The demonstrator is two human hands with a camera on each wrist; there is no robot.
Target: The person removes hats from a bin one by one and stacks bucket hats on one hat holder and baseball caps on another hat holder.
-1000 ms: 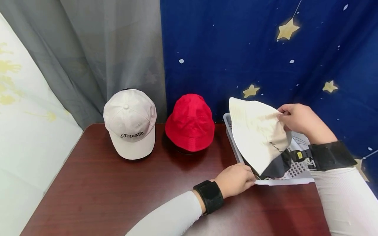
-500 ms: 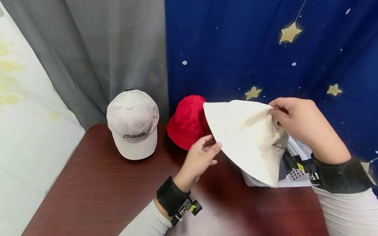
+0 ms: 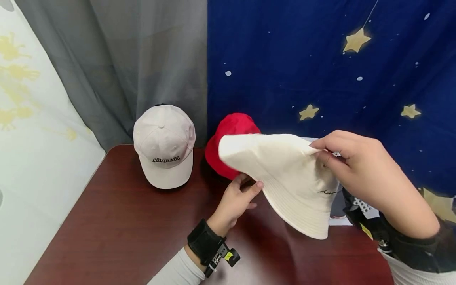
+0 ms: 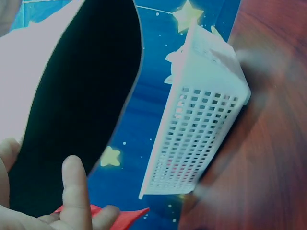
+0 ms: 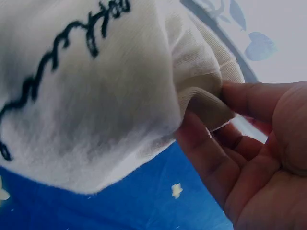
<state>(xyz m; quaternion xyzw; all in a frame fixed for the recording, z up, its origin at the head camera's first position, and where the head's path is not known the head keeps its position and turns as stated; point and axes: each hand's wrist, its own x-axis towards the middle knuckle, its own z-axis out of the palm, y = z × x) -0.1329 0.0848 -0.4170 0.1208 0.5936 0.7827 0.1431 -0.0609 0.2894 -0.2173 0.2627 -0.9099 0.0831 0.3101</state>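
Note:
A cream bucket hat (image 3: 285,170) with dark script stitched on it hangs tilted above the table, its brim towards the left. My right hand (image 3: 352,162) pinches the hat's crown between thumb and fingers; the right wrist view shows the fabric bunched in that grip. At the brim's lower left edge, my left hand (image 3: 236,200) pinches the rim. In the left wrist view, its thumb lies on the pale outer side and its fingers (image 4: 76,191) stand against the hat's black lining (image 4: 91,96). Behind the brim sits a red bucket hat (image 3: 231,126), partly hidden.
A pale baseball cap (image 3: 164,136) lettered COLORADO stands at the table's back left. On the right is a white plastic basket (image 4: 196,134) with dark contents, mostly covered by the cream hat in the head view. Grey and blue curtains (image 3: 285,59) hang behind the table (image 3: 117,221).
My right hand has lifted the cream hat out over the basket and brought it left and nearer. The left hand has left the basket's rim and taken the hat's brim.

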